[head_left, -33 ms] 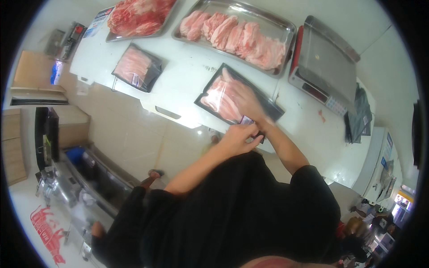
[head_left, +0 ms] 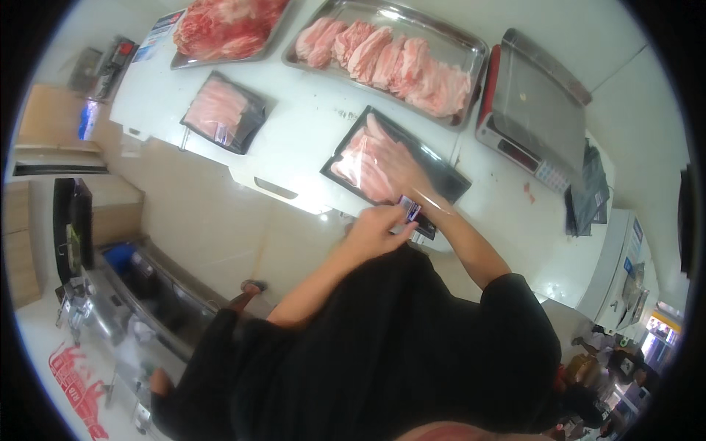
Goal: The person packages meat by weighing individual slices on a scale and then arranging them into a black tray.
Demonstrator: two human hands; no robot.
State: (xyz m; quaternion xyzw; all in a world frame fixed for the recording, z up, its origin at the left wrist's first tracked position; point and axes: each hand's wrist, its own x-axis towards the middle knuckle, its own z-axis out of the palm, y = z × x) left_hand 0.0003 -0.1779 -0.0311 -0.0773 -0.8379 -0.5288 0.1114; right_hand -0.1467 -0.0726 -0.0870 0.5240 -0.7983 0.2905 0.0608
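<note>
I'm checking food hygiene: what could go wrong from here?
The bare right hand lies inside the bag over the meat slices, so contamination seems possible, and withdrawing it might disturb them. The left hand pinches the bag's mouth by the front edge of the white table, so the bag could slip off.

the left one of two head-worn fisheye cameras looks steeply down and forward, past the shirt [head_left: 353,345] at the lower edge, onto the counter [head_left: 298,140]. the left hand [head_left: 373,231] and right hand [head_left: 402,167] lie near the middle, closer than the floor [head_left: 213,209]; straight edges bend toward the round rim.
</note>
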